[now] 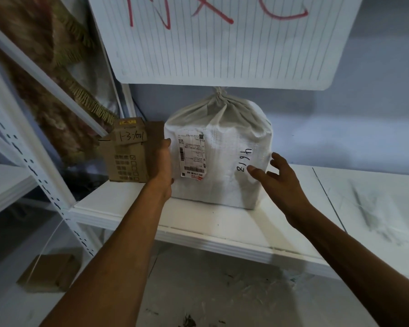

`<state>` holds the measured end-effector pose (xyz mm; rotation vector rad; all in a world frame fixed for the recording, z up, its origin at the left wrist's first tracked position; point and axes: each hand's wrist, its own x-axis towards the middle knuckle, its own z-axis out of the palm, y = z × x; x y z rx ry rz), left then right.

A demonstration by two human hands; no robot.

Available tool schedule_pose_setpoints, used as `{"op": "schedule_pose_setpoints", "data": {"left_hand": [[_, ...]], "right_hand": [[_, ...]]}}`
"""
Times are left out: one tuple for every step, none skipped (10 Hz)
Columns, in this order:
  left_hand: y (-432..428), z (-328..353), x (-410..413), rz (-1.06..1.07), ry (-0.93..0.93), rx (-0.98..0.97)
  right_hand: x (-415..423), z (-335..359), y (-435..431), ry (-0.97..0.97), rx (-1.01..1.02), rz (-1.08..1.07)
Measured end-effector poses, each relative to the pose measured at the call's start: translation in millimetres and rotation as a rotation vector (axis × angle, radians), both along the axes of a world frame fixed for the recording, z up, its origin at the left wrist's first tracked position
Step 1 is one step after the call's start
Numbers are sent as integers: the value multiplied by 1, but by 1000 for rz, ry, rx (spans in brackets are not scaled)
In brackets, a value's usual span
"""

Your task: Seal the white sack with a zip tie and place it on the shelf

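Note:
The white sack (224, 142) stands upright on the white shelf (198, 223), its neck gathered and tied at the top (219, 93). A shipping label and handwritten numbers show on its front. My left hand (161, 166) lies flat against the sack's left side, fingers pointing away from me. My right hand (276, 171) hovers at the sack's right front corner with fingers spread, the thumb touching or just off the fabric.
A small cardboard box (125, 152) marked 1-3-1001 stands just left of the sack. A white lined sheet with red writing (222, 38) hangs above. A white upright post (33, 166) rises at left. Another brown box (47, 274) lies on the floor below.

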<state>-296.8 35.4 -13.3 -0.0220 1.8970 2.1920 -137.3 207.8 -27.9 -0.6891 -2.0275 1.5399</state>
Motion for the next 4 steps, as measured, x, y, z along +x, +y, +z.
{"op": "schedule_pose_setpoints", "data": {"left_hand": [[-7,0,4,52,46,-3],[-15,3,5,177,100,30],[-22,10,16,212,144,43],[-27,14,33,165,226,-12]], "right_hand": [[5,4,-6,28,39,-13],[9,7,-15,69,104,-7],[13,7,-22,113,130,-18],[23,12,-33,99,134,-28]]}}
